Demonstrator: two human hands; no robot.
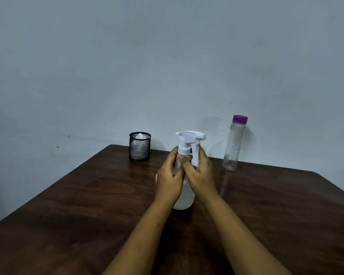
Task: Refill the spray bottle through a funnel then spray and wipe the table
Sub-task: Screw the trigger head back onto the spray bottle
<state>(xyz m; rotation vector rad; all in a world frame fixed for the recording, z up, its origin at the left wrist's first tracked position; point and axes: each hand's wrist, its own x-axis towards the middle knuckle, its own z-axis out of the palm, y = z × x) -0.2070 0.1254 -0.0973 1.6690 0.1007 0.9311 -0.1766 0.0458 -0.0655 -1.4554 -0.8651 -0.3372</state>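
Ok, status. Spray bottle (184, 199) stands upright on the tabletop (87, 205), roughly mid-width and nearer the far edge than the near one. It is white, and its spray head (190, 136) is seated on the neck with the nozzle pointing right.

Left hand (170, 175): grip clamped on the spray bottle's shoulder from the left, fingers wrapped round behind it, thumb up by the neck.

Right hand (201, 173): grip clamped on the neck area from the right, fingers curled behind the trigger, thumb across the front and touching the left thumb. I can't tell whether the trigger is pressed.

Both forearms come in from the near edge. The lower body of the spray bottle shows between the wrists, with its base flat on the wood.

Other items:
- Black mesh cup (139, 147) sits near the far left corner, upright, with something white (140, 135) poking above the rim. I can't tell what that is.
- Clear bottle (233, 145) stands at the far edge, right of the spray bottle and well apart from it. It is upright with its purple cap (240, 119) on, and there are droplets inside.
- Plain grey-blue wall (167, 56) runs behind the far edge.
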